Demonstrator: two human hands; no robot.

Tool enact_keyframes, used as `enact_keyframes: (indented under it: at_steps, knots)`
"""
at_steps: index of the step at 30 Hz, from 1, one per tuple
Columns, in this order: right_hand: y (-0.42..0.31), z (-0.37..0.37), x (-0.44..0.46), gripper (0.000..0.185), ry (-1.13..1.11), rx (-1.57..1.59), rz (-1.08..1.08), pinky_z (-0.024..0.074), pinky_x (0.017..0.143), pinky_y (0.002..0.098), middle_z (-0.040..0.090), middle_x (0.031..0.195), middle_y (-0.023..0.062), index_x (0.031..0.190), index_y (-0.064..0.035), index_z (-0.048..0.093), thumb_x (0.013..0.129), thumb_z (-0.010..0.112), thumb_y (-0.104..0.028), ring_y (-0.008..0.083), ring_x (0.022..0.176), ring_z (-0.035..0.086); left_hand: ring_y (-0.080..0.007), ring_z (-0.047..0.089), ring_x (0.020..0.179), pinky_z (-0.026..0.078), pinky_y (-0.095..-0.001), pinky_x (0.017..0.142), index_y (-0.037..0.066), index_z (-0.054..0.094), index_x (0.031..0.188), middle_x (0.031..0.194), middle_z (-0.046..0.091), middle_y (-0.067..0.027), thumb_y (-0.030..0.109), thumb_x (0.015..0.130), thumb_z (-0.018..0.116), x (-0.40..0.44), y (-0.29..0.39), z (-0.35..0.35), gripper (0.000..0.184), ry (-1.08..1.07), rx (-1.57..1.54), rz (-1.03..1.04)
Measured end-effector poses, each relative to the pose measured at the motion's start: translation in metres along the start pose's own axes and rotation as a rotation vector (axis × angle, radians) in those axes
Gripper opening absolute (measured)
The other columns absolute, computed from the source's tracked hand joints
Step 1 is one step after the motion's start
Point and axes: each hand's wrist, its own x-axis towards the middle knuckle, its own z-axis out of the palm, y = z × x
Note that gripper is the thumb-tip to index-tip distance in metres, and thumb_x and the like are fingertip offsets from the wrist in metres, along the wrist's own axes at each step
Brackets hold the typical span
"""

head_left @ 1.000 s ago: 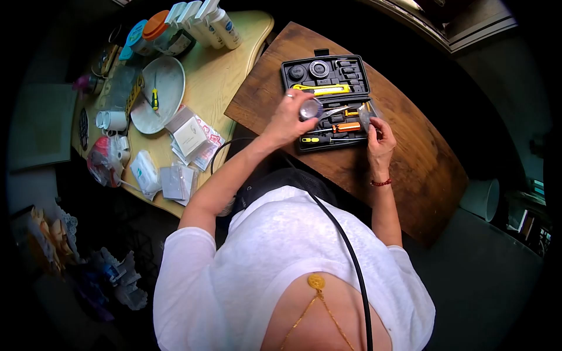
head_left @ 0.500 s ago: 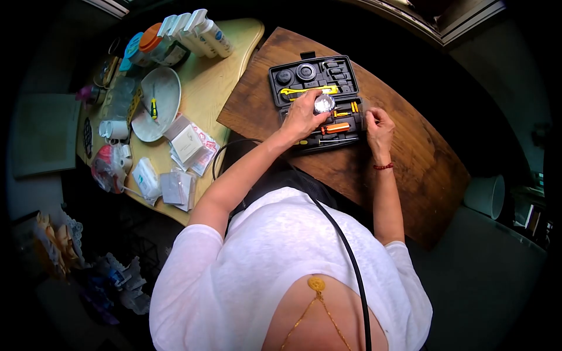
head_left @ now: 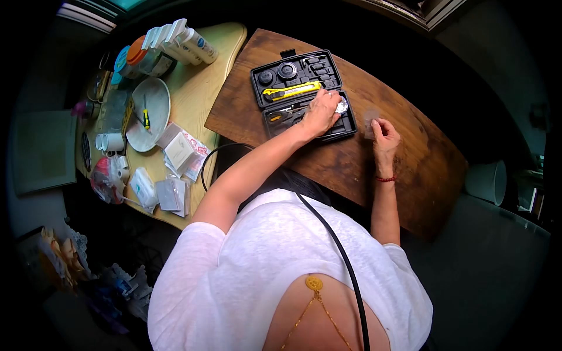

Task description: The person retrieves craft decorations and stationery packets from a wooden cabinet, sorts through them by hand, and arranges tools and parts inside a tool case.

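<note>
A black tool case (head_left: 259, 76) lies unfolded on the brown wooden table. My left hand (head_left: 321, 114) reaches over its nearer half, fingers closed round a shiny, round, silver-faced thing (head_left: 342, 105); its exact kind does not show. Beneath this hand most of the near half's tools are hidden. A yellow utility knife (head_left: 293, 91) rests in the far half, close to two round black pieces, one of them a ringed disc (head_left: 287, 71). Right of the case, my right hand (head_left: 385, 142) pinches a small clear plastic bag (head_left: 370, 121) between thumb and fingers.
On the pale side table (head_left: 225, 44) at left stand white bottles (head_left: 198, 45), lidded jars and white cups. A plate (head_left: 159, 96) there carries a yellow-black screwdriver (head_left: 146, 119). Small boxes (head_left: 180, 153) and packets lie nearer. A black cable (head_left: 335, 225) runs across my shirt.
My left hand has shifted right across the case's near half with the shiny round thing, covering the orange tool seen before. My right hand has moved slightly away from the case. The view has turned a little.
</note>
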Motion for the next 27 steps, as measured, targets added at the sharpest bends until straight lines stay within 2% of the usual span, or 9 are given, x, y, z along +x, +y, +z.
enact_keyframes:
  at_steps: [4, 6, 13, 15, 17, 19, 20, 22, 27]
  knots:
    - [-0.007, 0.003, -0.007, 0.014, -0.018, -0.034, -0.053, 0.0421, 0.060, 0.0189, 0.060, 0.072, -0.0007, 0.086, 0.0024, 0.063, 0.082, 0.062, -0.011, 0.0051, 0.065, 0.052, -0.0317, 0.049, 0.098, 0.043, -0.0377, 0.083, 0.001, 0.059, 0.090, 0.108, 0.056, -0.0141, 0.007, 0.066, 0.070, 0.000, -0.003, 0.002, 0.027, 0.002, 0.081, 0.091]
    - [-0.007, 0.005, -0.008, 0.014, -0.007, -0.053, -0.072, 0.0422, 0.060, 0.0193, 0.060, 0.073, 0.0002, 0.086, 0.0028, 0.063, 0.082, 0.062, -0.011, 0.0055, 0.064, 0.052, -0.0313, 0.048, 0.102, 0.042, -0.0380, 0.086, 0.001, 0.061, 0.087, 0.116, 0.053, -0.0135, 0.011, 0.069, 0.068, -0.004, -0.006, 0.002, 0.022, -0.090, 0.181, 0.104]
    - [-0.022, 0.015, -0.011, 0.012, -0.066, -0.111, -0.167, 0.0422, 0.056, 0.0212, 0.059, 0.077, 0.0047, 0.083, 0.0033, 0.063, 0.080, 0.063, -0.009, 0.0085, 0.061, 0.053, -0.0351, 0.047, 0.109, 0.039, -0.0390, 0.092, 0.002, 0.061, 0.096, 0.119, 0.048, -0.0217, 0.015, 0.073, 0.068, -0.012, -0.005, -0.004, 0.028, 0.052, 0.081, 0.102]
    - [-0.023, 0.016, -0.011, 0.010, -0.075, -0.138, -0.181, 0.0425, 0.057, 0.0223, 0.059, 0.077, 0.0061, 0.083, 0.0021, 0.063, 0.078, 0.062, -0.007, 0.0108, 0.063, 0.054, -0.0341, 0.049, 0.106, 0.040, -0.0380, 0.090, 0.001, 0.060, 0.095, 0.114, 0.051, -0.0195, 0.012, 0.074, 0.066, -0.018, -0.007, -0.010, 0.025, 0.125, 0.053, 0.112]
    - [-0.025, 0.018, -0.011, 0.008, -0.085, -0.162, -0.193, 0.0427, 0.057, 0.0234, 0.058, 0.077, 0.0075, 0.083, 0.0010, 0.063, 0.077, 0.062, -0.005, 0.0132, 0.064, 0.055, -0.0323, 0.051, 0.099, 0.042, -0.0370, 0.086, 0.000, 0.060, 0.092, 0.105, 0.054, -0.0164, 0.010, 0.074, 0.065, -0.031, -0.012, -0.021, 0.021, 0.199, -0.009, 0.003]
    - [-0.030, 0.019, -0.010, 0.010, -0.135, -0.314, -0.367, 0.0437, 0.059, 0.0274, 0.057, 0.075, 0.0101, 0.082, -0.0022, 0.064, 0.072, 0.062, -0.002, 0.0204, 0.067, 0.056, -0.0306, 0.052, 0.090, 0.043, -0.0362, 0.080, -0.001, 0.060, 0.090, 0.096, 0.054, -0.0138, 0.005, 0.074, 0.062, -0.048, -0.017, -0.034, 0.017, 0.223, 0.013, -0.081]
    - [-0.032, 0.021, -0.009, 0.010, -0.138, -0.315, -0.366, 0.0437, 0.059, 0.0274, 0.057, 0.075, 0.0101, 0.082, -0.0022, 0.064, 0.072, 0.062, -0.002, 0.0204, 0.067, 0.056, -0.0305, 0.052, 0.089, 0.043, -0.0361, 0.080, -0.001, 0.060, 0.089, 0.094, 0.054, -0.0138, 0.005, 0.074, 0.061, -0.056, -0.018, -0.039, 0.016, 0.235, 0.014, -0.122]
    - [-0.034, 0.028, -0.009, 0.012, -0.185, -0.398, -0.528, 0.0443, 0.061, 0.0308, 0.056, 0.074, 0.0102, 0.080, -0.0041, 0.065, 0.069, 0.063, -0.001, 0.0252, 0.070, 0.055, -0.0301, 0.053, 0.088, 0.043, -0.0356, 0.078, -0.001, 0.060, 0.087, 0.089, 0.055, -0.0137, 0.004, 0.073, 0.061, -0.069, -0.020, -0.047, 0.015, 0.233, 0.004, -0.212]
    - [-0.028, 0.044, -0.019, 0.011, -0.225, -0.629, -0.527, 0.0455, 0.061, 0.0307, 0.057, 0.073, 0.0110, 0.081, -0.0048, 0.064, 0.071, 0.065, -0.003, 0.0253, 0.071, 0.058, -0.0296, 0.053, 0.089, 0.044, -0.0350, 0.078, 0.000, 0.061, 0.087, 0.090, 0.055, -0.0131, 0.006, 0.074, 0.061, -0.091, -0.021, -0.058, 0.015, 0.221, 0.008, -0.286]
